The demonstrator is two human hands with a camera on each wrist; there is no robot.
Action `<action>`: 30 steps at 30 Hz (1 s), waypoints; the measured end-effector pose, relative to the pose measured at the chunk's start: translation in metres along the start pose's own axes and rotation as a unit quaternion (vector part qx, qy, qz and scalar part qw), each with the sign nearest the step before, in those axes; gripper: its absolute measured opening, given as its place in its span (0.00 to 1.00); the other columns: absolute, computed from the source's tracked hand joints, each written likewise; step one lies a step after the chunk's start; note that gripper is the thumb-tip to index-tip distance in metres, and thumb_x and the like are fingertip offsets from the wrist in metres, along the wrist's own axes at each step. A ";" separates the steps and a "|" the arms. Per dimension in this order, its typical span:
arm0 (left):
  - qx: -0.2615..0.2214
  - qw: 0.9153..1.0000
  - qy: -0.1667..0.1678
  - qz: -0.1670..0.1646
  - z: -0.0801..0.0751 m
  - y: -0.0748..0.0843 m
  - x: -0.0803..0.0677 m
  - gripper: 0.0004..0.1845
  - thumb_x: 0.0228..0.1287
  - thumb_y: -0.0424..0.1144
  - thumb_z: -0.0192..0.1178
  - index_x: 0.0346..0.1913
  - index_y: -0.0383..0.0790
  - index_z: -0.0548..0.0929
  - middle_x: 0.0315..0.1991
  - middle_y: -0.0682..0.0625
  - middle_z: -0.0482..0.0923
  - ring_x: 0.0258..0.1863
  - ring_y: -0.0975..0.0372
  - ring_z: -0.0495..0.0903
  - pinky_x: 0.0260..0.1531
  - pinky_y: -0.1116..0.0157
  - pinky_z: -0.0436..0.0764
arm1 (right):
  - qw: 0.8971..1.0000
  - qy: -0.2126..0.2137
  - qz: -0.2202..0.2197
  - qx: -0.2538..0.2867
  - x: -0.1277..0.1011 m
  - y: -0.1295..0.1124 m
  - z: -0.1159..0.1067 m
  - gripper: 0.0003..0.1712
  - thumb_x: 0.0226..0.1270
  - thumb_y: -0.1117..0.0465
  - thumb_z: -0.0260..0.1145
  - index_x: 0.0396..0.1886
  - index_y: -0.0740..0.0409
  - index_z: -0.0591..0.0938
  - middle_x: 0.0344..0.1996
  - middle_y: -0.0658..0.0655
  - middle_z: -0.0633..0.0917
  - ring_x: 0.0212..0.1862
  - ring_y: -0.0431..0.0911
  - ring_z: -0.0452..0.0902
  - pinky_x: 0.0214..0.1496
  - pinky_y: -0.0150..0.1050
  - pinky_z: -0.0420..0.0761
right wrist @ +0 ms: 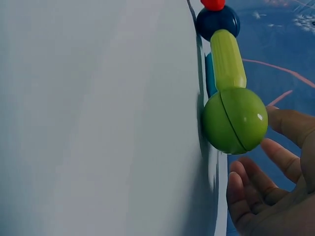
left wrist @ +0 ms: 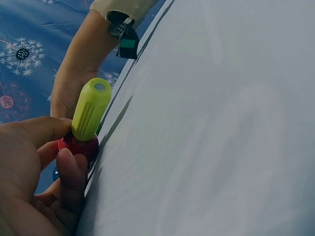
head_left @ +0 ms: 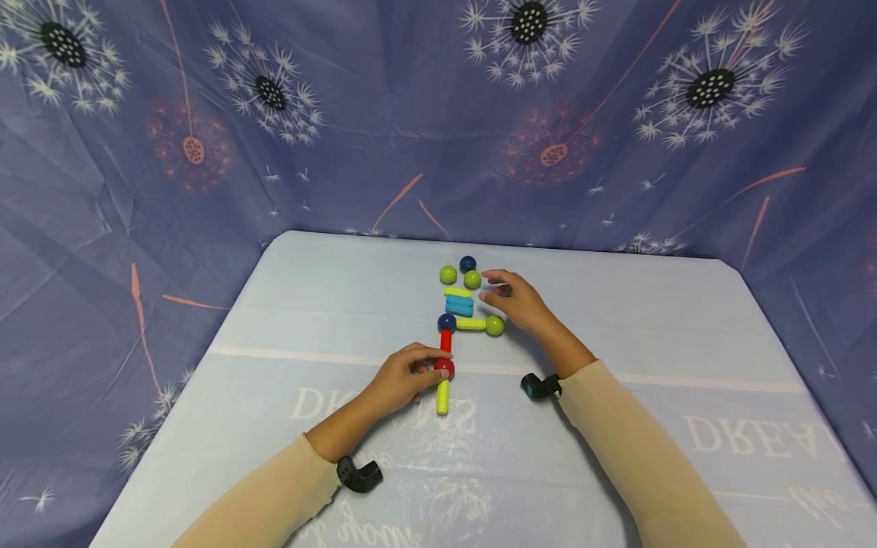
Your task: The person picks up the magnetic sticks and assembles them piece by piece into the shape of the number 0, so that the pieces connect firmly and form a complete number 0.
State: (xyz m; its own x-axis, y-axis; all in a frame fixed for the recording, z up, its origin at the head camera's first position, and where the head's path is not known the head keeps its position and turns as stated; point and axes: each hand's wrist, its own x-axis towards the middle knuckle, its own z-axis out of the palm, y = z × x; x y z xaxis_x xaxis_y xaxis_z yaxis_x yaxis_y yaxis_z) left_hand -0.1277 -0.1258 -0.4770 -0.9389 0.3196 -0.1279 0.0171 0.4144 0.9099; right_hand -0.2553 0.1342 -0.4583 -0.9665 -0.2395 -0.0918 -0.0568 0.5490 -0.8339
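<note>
The left hand (head_left: 400,377) is pinching the red ball (head_left: 444,368) just below the middle of the head view, thumb (left wrist: 37,130) on one side and a fingertip (left wrist: 69,167) on the other. The left wrist view is showing the curl of those fingers plainly, with the yellow-green rod (left wrist: 91,109) standing off the ball toward the top of that frame. A grip like this is probably steadying the joint, since the ball is sitting between that rod and a short red rod (head_left: 446,340) running up to a dark blue ball (head_left: 447,322).

The right hand (head_left: 521,301) is hovering right of centre with its fingers spread and only loosely bent, holding nothing. In the right wrist view its fingertips (right wrist: 246,191) are lying just beside a green ball (right wrist: 235,120), and I cannot tell whether they are touching it. That ball is capping a second yellow-green rod (head_left: 470,323), which is branching toward the right from the dark blue ball.

Above the branch, a blue ridged piece (head_left: 460,306) and a yellow piece (head_left: 457,291) are lying stacked, and three loose balls (head_left: 460,272), two green and one dark blue, are clustering toward the top of the pale tablecloth (head_left: 308,304).
</note>
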 end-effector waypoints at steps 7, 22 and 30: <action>-0.002 1.000 -0.002 0.002 0.000 -0.001 0.000 0.16 0.65 0.46 0.70 0.55 0.57 0.87 0.45 0.50 0.78 0.34 0.60 0.76 0.19 0.70 0.77 | 1.000 -0.014 0.002 -0.013 0.016 -0.005 0.001 0.31 0.71 0.51 0.67 0.72 0.45 0.73 0.68 0.59 0.76 0.68 0.56 0.72 0.67 0.56 0.75; -0.016 1.000 -0.002 0.014 0.000 -0.002 0.001 0.17 0.63 0.45 0.71 0.55 0.54 0.87 0.45 0.47 0.79 0.30 0.59 0.75 0.18 0.70 0.76 | 0.998 -0.007 0.010 -0.054 0.030 -0.009 0.008 0.26 0.72 0.54 0.66 0.68 0.45 0.76 0.63 0.61 0.78 0.64 0.57 0.74 0.67 0.56 0.75; -0.014 1.000 -0.001 0.014 0.000 0.000 0.000 0.16 0.64 0.45 0.71 0.55 0.55 0.87 0.45 0.48 0.79 0.31 0.59 0.76 0.18 0.70 0.76 | 0.997 -0.002 0.030 -0.067 0.031 -0.011 0.009 0.22 0.72 0.54 0.67 0.64 0.46 0.79 0.60 0.60 0.79 0.62 0.56 0.75 0.66 0.55 0.75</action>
State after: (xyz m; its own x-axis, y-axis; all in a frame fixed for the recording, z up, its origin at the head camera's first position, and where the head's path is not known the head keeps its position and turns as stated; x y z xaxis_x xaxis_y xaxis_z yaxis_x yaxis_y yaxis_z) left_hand -0.1274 -0.1258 -0.4766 -0.9371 0.3335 -0.1028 0.0340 0.3805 0.9241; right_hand -0.2826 0.1133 -0.4570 -0.9683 -0.2058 -0.1414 -0.0324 0.6650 -0.7461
